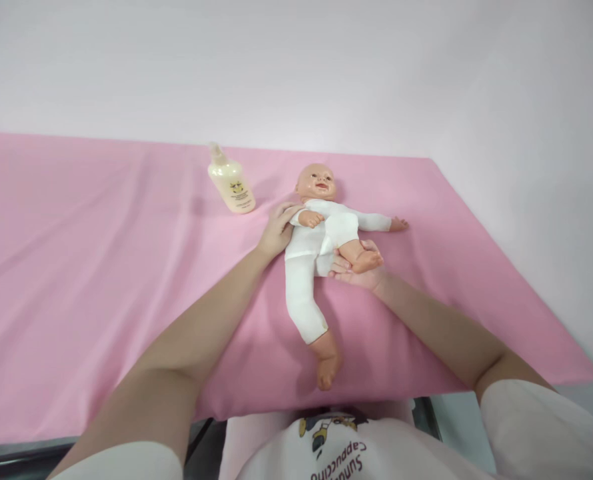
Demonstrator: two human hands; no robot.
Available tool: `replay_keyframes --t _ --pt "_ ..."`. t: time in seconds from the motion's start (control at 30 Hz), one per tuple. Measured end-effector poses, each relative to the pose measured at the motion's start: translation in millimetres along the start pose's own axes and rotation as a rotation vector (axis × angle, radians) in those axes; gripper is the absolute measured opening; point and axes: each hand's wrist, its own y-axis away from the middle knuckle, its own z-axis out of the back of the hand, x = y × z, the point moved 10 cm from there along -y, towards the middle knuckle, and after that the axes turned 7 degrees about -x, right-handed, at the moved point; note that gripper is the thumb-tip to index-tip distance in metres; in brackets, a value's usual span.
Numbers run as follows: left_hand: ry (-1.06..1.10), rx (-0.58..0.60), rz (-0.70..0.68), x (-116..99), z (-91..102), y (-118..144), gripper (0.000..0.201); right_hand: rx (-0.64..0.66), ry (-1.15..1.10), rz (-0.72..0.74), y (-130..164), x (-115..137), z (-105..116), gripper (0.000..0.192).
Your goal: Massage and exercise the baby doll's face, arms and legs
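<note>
Nearest the camera, the person's white shirt (336, 447) carries a printed cartoon and upside-down lettering that reads partly "Cappuccino". Beyond it, on the pink sheet (76, 267) covering the tabletop, a doll (316, 247) in a white suit lies on its back; the right hand (359, 270) has a loose, half-open grip cupping the doll's bent leg, and the left hand (276, 230) rests open against its shoulder. Farther back stands a cream bottle (230, 181) with a small yellow label too tiny to read.
</note>
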Motion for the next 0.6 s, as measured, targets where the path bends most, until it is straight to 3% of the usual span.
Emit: replay_keyframes --t 0.4,0.6 --pt "0.099 -0.025 0.079 2.5 2.3 -1.3 0.037 0.058 -0.012 -0.009 -0.2 -3.0 0.0 0.049" --pt "0.128 -0.046 0.080 -1.2 6.0 -2.0 0.042 0.148 -0.029 -0.014 3.1 -4.2 -6.5 0.050"
